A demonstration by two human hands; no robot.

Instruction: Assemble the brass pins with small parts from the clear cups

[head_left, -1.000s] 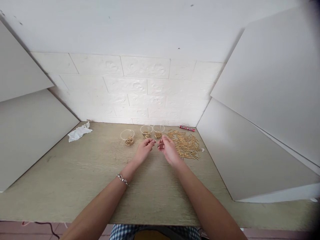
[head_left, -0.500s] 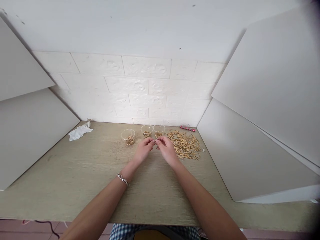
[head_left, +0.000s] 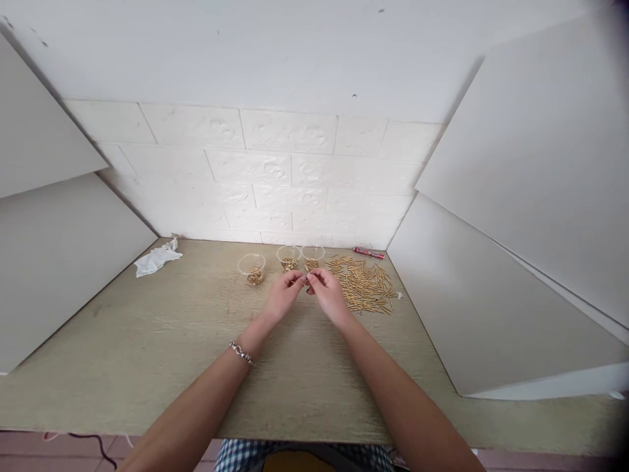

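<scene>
Many slim, straight golden rods (head_left: 364,286) in a loose, overlapping spread.

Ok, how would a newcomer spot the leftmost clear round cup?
On the greenish-tan table, find the bare left hand. Just beyond it, leftward, stands the clear round cup holding golden pieces; a gap separates it from two similar cups, and it sits nearer the front edge.

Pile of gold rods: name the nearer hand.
Right. The right hand is by the left edge of the pile of gold rods; the left hand is farther left.
</scene>
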